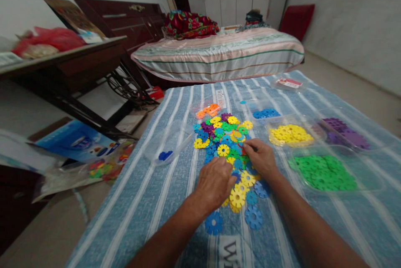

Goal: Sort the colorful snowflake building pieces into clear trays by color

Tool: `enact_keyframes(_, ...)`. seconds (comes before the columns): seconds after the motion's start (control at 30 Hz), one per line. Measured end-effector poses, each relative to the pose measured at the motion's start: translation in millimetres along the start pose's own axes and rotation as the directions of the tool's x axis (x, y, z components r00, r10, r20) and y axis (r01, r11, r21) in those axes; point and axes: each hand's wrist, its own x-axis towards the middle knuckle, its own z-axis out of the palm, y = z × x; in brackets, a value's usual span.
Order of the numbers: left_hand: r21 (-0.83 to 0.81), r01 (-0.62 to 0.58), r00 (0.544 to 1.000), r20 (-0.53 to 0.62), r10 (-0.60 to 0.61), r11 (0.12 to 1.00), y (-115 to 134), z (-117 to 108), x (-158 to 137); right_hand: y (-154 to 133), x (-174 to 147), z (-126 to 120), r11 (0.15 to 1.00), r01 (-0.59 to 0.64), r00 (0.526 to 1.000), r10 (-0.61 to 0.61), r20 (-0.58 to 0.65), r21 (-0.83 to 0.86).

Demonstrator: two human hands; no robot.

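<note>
A heap of flower-shaped plastic discs (223,150) in yellow, blue, green and purple lies on the striped cloth. My left hand (215,181) rests over the near left side of the heap with its fingers curled; what they hold, if anything, is hidden. At the heap's right edge, my right hand (260,158) has thumb and fingers pinched together among the discs, and I cannot make out what is in them. Closer to me lie loose yellow discs (237,197) and a blue disc (214,223) on its own.
Clear tubs hold sorted discs: green (327,172), yellow (290,135), purple (346,132), light blue (266,113), orange (208,110). Another tub (183,145) at left holds a few dark blue ones. A lidded clear box (290,83) sits at the far right, before a bed (219,61).
</note>
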Motion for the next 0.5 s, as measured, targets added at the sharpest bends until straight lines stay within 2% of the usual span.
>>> enact_keyframes(0.13, 0.023, -0.01, 0.997, 0.07, 0.008, 1.0, 6, 6, 5, 1, 1, 1, 1.0, 0.004, 1.0, -0.004, 0.005, -0.005)
enact_keyframes(0.27, -0.001, -0.009, 0.997, 0.076, 0.009, 1.0, 3, 11, 4, 2, 1, 2, 1.0, 0.012, 1.0, -0.012, -0.006, 0.0)
enact_keyframes(0.4, -0.079, 0.011, 0.999, 0.052, -0.007, 0.997, 0, 15, 3, 2, 1, 2, 1.0, 0.005, 1.0, -0.005, -0.005, 0.01)
enact_keyframes(0.5, -0.221, 0.012, 1.0, 0.007, -0.011, 0.975, -2, 16, 2, 1, 0, 2, 1.0, -0.003, 1.0, 0.003, -0.004, 0.016)
